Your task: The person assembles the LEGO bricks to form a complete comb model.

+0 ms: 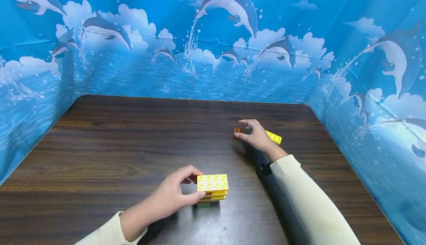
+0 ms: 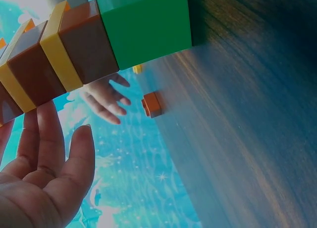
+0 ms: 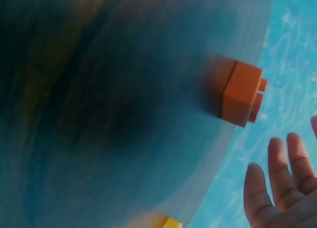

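Near the front of the table my left hand [image 1: 168, 193] grips a tower of toy building bricks [image 1: 213, 183], thumb on the near side and fingers behind. The left wrist view shows the tower's green bottom brick [image 2: 148, 29] at the tabletop, with brown bricks [image 2: 89, 42] and thin yellow plates alternating above it. A studded yellow piece tops it. Farther back, my right hand [image 1: 257, 136] hovers around a small orange-brown brick [image 1: 237, 130], fingers spread and apart from it in the right wrist view. That brick [image 3: 241, 94] stands on the table, studs up.
A yellow studded brick [image 1: 274, 137] lies just right of my right hand, partly hidden by it. The dark wooden table [image 1: 133, 137] ends at a blue dolphin-print curtain [image 1: 206, 78] along its back and sides.
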The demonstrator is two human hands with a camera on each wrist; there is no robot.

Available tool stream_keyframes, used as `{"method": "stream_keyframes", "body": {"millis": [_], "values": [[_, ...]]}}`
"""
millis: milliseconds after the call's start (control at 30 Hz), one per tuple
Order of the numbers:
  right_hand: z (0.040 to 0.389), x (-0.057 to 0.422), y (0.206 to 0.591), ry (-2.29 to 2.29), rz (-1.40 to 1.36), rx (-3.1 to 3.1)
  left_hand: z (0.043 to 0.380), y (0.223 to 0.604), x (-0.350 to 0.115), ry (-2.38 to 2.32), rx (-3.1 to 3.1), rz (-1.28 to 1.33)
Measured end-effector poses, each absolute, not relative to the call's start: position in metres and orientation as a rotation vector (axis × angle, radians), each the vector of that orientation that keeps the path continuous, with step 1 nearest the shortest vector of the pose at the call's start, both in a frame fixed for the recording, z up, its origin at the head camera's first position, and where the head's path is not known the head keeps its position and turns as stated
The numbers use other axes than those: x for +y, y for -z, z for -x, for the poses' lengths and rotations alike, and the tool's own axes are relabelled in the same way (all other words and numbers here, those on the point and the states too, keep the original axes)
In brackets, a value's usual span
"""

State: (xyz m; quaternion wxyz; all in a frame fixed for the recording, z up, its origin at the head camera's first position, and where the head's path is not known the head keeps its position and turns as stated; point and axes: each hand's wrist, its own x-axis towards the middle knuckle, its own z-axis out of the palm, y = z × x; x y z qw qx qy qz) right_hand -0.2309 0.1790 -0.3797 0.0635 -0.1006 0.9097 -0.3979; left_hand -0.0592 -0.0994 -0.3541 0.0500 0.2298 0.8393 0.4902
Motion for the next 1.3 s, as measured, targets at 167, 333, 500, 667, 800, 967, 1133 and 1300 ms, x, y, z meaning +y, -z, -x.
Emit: {"method": "stream_keyframes", "body": {"millis": [167, 333, 500, 667, 800, 967, 1133, 1300], "values": [[0.238, 0.18, 0.384, 1.123, 0.256, 2.73, 0.058, 0.354, -0.102, -1.501, 2.568, -0.737], [0.246, 0.183, 0.387, 1.057, 0.213, 2.7, 0.058, 0.353, -0.102, -1.502, 2.565, -0.739], [0.253, 0.183, 0.389, 0.992, 0.196, 2.689, 0.059, 0.352, -0.101, -1.488, 2.559, -0.69], [0.259, 0.181, 0.391, 0.936, 0.186, 2.687, 0.059, 0.353, -0.102, -1.488, 2.565, -0.725], [0.26, 0.178, 0.392, 0.918, 0.184, 2.692, 0.059, 0.354, -0.102, -1.49, 2.561, -0.716], [0.259, 0.176, 0.393, 0.919, 0.163, 2.705, 0.059, 0.354, -0.102, -1.497, 2.569, -0.744], [0.256, 0.174, 0.393, 0.933, 0.136, 2.711, 0.058, 0.353, -0.103, -1.502, 2.567, -0.757], [0.254, 0.174, 0.391, 0.948, 0.15, 2.72, 0.059, 0.353, -0.102, -1.496, 2.561, -0.722]]}}
